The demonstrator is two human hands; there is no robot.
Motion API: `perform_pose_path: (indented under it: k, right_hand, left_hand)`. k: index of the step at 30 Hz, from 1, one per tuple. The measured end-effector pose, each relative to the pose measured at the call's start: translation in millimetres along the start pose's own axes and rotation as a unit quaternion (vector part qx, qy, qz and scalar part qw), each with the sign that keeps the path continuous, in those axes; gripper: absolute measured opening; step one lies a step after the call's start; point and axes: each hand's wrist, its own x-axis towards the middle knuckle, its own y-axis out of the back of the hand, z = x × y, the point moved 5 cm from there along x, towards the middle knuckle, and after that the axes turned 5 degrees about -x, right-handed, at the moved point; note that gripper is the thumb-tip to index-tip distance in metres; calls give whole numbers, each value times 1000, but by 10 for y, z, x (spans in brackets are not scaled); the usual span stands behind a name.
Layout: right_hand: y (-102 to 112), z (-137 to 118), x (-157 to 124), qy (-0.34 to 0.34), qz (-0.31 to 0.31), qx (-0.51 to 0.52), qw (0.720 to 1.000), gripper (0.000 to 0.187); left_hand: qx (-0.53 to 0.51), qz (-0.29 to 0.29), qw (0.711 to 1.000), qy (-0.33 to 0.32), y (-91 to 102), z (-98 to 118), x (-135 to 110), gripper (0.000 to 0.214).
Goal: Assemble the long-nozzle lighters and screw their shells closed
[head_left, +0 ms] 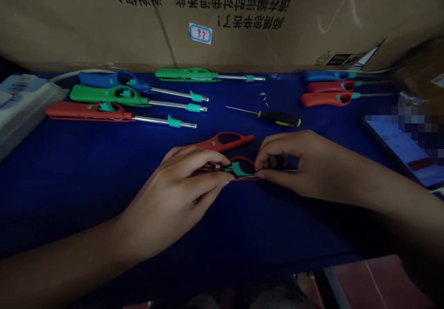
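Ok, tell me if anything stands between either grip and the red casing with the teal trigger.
Nothing visible does: the left grip and right grip meet the red casing either side of its teal trigger. The other casing half lies beyond it.

The left hand (180,182) hides one end of the open red plastic lighter (238,169); near the blue surface's (86,175) far left corner, a white wrapped package (24,110) is cut off.
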Motion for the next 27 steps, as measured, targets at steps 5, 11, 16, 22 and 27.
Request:
perform_pose_path:
  k: [5, 11, 16, 22, 27]
  right_hand:
    - [0, 9, 7, -10, 2, 3, 1000, 11]
    - [-12, 0, 12, -18, -10, 10, 1000, 11]
    - [-19, -3, 14, -29, -18, 28, 999, 13]
    - [-31, 10, 15, -32, -24, 33, 999, 14]
    - [-30, -15, 15, -8, -12, 14, 1000, 12]
  left_hand:
    - [1, -5, 1000, 1, 2, 1, 2, 17]
    - [-1, -6, 1000, 0, 0, -3, 7, 17]
    - [-3, -9, 1000, 1, -10, -1, 16, 16]
    - [-6, -10, 1000, 4, -7, -13, 7, 16]
    - [-7, -15, 1000, 10, -8, -15, 8, 16]
